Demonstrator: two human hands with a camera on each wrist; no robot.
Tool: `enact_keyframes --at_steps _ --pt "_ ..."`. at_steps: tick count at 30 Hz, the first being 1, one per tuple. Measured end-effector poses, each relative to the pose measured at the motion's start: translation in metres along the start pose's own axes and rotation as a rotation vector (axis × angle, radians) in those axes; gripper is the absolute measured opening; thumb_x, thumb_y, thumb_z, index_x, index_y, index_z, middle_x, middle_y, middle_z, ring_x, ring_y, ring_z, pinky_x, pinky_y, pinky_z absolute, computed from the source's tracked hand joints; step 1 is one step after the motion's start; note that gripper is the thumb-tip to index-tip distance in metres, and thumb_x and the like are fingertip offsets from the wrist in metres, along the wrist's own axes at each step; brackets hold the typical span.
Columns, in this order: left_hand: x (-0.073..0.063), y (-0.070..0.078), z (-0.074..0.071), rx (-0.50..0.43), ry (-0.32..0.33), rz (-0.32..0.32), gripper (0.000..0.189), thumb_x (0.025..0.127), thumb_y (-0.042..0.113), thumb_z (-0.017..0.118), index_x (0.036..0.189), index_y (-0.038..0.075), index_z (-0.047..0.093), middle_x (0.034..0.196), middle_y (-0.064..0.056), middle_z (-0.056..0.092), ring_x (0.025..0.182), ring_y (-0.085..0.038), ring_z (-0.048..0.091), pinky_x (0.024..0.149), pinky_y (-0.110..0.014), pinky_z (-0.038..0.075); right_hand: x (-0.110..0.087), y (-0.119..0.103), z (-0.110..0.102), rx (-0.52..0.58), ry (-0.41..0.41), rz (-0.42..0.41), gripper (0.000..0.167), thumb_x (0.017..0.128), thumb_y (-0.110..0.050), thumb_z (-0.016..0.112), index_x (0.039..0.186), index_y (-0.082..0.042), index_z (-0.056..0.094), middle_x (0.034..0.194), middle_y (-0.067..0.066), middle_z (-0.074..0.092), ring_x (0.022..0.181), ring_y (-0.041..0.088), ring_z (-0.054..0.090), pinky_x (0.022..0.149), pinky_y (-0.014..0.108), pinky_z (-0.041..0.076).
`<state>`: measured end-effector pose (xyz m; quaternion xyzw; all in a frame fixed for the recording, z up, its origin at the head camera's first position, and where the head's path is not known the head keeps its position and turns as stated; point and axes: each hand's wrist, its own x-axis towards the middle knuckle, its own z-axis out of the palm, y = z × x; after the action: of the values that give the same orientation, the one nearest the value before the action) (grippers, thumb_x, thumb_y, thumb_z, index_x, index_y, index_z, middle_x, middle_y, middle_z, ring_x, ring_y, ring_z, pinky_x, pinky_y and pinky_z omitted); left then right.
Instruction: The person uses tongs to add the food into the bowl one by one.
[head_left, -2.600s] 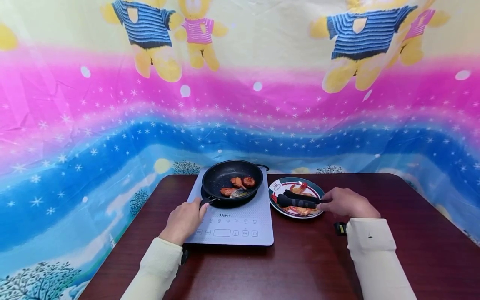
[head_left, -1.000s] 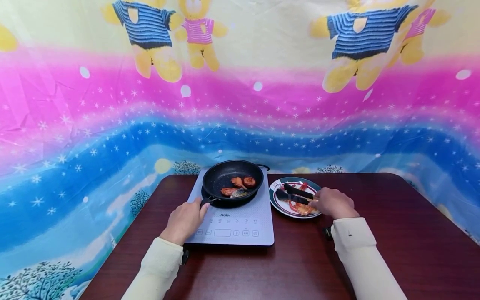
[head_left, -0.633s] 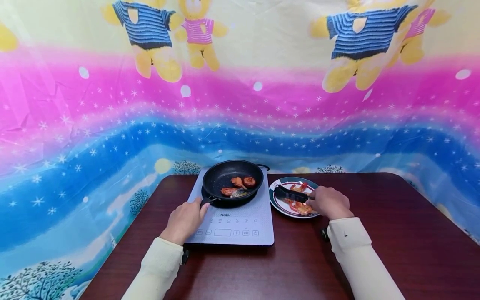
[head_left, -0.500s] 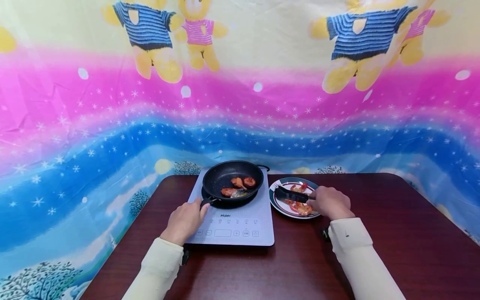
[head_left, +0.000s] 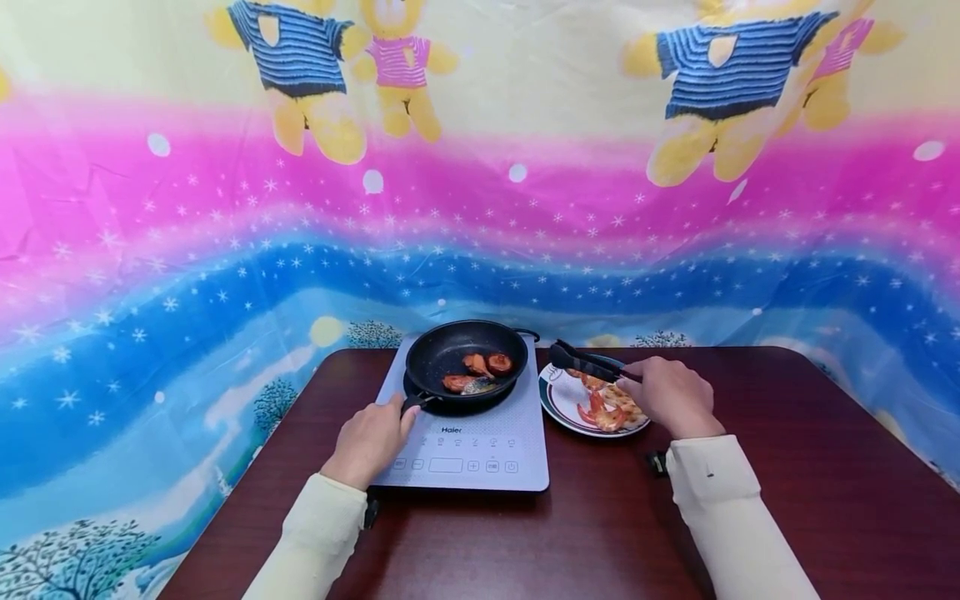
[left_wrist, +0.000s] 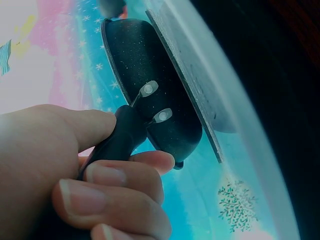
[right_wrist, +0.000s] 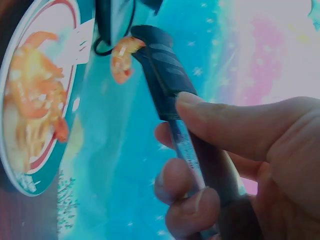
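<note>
My left hand [head_left: 372, 442] grips the black handle [left_wrist: 120, 135] of a frying pan [head_left: 442, 346], fingers wrapped round it in the left wrist view. Pieces of reddish-brown food [head_left: 477, 363] sit in the pan. In my right hand [head_left: 671, 396] is a pair of black-tipped tongs [head_left: 585, 360], raised above the plate. A shrimp [right_wrist: 121, 60] is pinched in the tips of the tongs, as the right wrist view shows. Below them stands a white plate [head_left: 558, 412] with a green and red rim, bearing several more shrimp [head_left: 606, 414].
The pan is on a white Haier induction cooker [head_left: 525, 450], left of the plate. Both rest on a dark red-brown table [head_left: 585, 525]. A printed cloth [head_left: 480, 233] with bears and snowflakes hangs behind the table's far edge.
My right hand first moved left, closing the tongs over the plate. Since then the tongs have risen off the plate with a shrimp in their tips. My left hand has stayed on the pan handle.
</note>
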<state>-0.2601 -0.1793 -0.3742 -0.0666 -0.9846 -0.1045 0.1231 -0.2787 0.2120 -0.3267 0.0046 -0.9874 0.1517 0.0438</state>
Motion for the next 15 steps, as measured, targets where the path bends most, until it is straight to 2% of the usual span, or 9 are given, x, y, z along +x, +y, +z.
enact_keyframes --at_steps 2,6,9,12,15 --pt "0.000 0.000 0.000 -0.002 0.000 -0.001 0.036 0.099 0.034 0.054 0.111 0.001 0.061 0.076 -0.015 0.062 0.065 -0.027 0.061 0.059 -0.046 0.049 -0.002 -0.004 -0.002 0.000 0.041 -0.013 0.048 0.094 -0.042 0.060 0.133 -0.015 0.060 0.110 0.023 0.065 0.076 0.029 0.057 0.054 0.039 0.041" --pt "0.000 0.000 0.000 -0.004 -0.001 -0.002 0.036 0.098 0.034 0.055 0.113 0.001 0.060 0.078 -0.016 0.063 0.066 -0.028 0.062 0.060 -0.047 0.049 -0.003 -0.015 -0.001 0.014 0.137 -0.064 0.046 0.093 -0.042 0.060 0.132 -0.018 0.061 0.079 0.013 0.065 0.060 0.025 0.050 0.051 0.038 0.036" --pt "0.000 0.000 0.000 -0.004 -0.002 -0.004 0.035 0.098 0.034 0.055 0.110 0.002 0.060 0.075 -0.015 0.062 0.064 -0.027 0.061 0.059 -0.046 0.049 -0.002 -0.023 0.005 0.022 0.206 -0.124 0.044 0.093 -0.041 0.062 0.131 -0.019 0.062 0.059 0.004 0.053 0.051 0.022 0.044 0.049 0.037 0.034" --pt "0.000 0.000 0.000 -0.001 -0.003 -0.005 0.034 0.098 0.034 0.055 0.109 0.002 0.060 0.073 -0.014 0.061 0.062 -0.026 0.060 0.058 -0.045 0.048 -0.001 -0.032 0.014 0.024 0.245 -0.182 0.042 0.092 -0.040 0.063 0.130 -0.020 0.063 0.054 0.000 0.047 0.049 0.020 0.041 0.047 0.035 0.034" --pt "0.001 0.000 0.000 0.003 -0.002 -0.003 0.034 0.098 0.034 0.055 0.109 0.002 0.060 0.073 -0.014 0.061 0.062 -0.026 0.060 0.057 -0.045 0.048 -0.002 -0.042 0.022 0.025 0.249 -0.225 0.039 0.092 -0.038 0.064 0.127 -0.022 0.065 0.052 -0.001 0.045 0.047 0.018 0.038 0.046 0.034 0.032"
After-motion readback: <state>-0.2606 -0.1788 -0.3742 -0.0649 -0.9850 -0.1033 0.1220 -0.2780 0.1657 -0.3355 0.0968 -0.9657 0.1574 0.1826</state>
